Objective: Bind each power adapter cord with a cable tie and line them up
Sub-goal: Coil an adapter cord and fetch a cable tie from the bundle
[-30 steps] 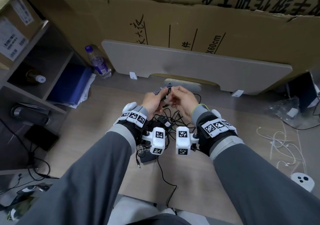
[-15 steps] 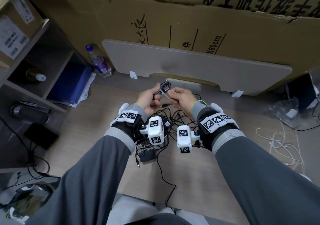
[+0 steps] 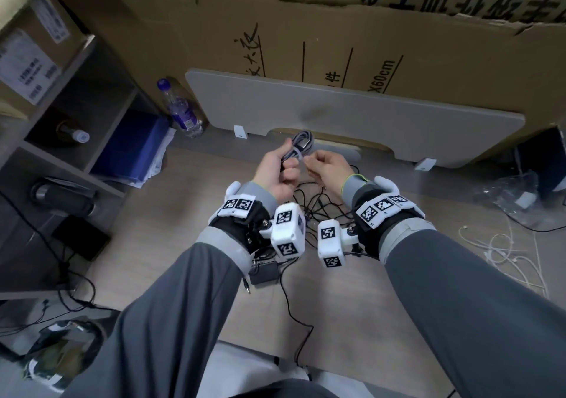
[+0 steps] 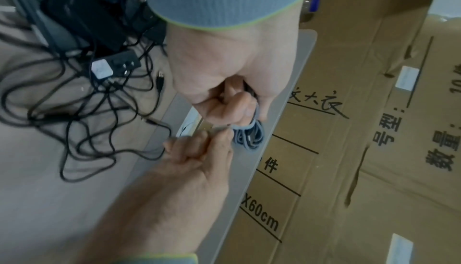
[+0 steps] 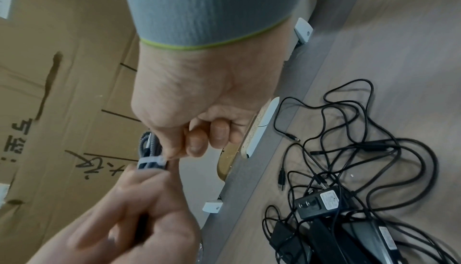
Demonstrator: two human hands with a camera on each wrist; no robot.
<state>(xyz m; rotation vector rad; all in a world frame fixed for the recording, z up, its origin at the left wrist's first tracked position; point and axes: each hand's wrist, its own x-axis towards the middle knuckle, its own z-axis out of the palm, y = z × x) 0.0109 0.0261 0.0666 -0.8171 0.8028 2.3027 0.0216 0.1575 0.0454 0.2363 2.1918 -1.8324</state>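
My left hand (image 3: 280,168) grips a coiled grey braided cord (image 3: 299,144) and holds it up above the floor. A white cable tie (image 5: 152,160) goes round the coil just past the left fingers. My right hand (image 3: 318,165) pinches the tie's tail (image 4: 219,129) between thumb and forefinger, right beside the coil. Below the hands lies a tangle of black power adapters and cords (image 3: 312,208), with one adapter (image 5: 321,203) showing its plug prongs and another black adapter (image 3: 264,272) near my left wrist.
A grey board (image 3: 398,122) leans on a big cardboard box (image 3: 337,36) at the back. A water bottle (image 3: 180,113) and a shelf unit (image 3: 61,128) stand at the left. White cables (image 3: 505,250) and a plastic bag (image 3: 514,195) lie at the right.
Both hands have lifted and moved away from me with the coil. The coil now stands more upright, and the right hand has drawn a little to the right of it.
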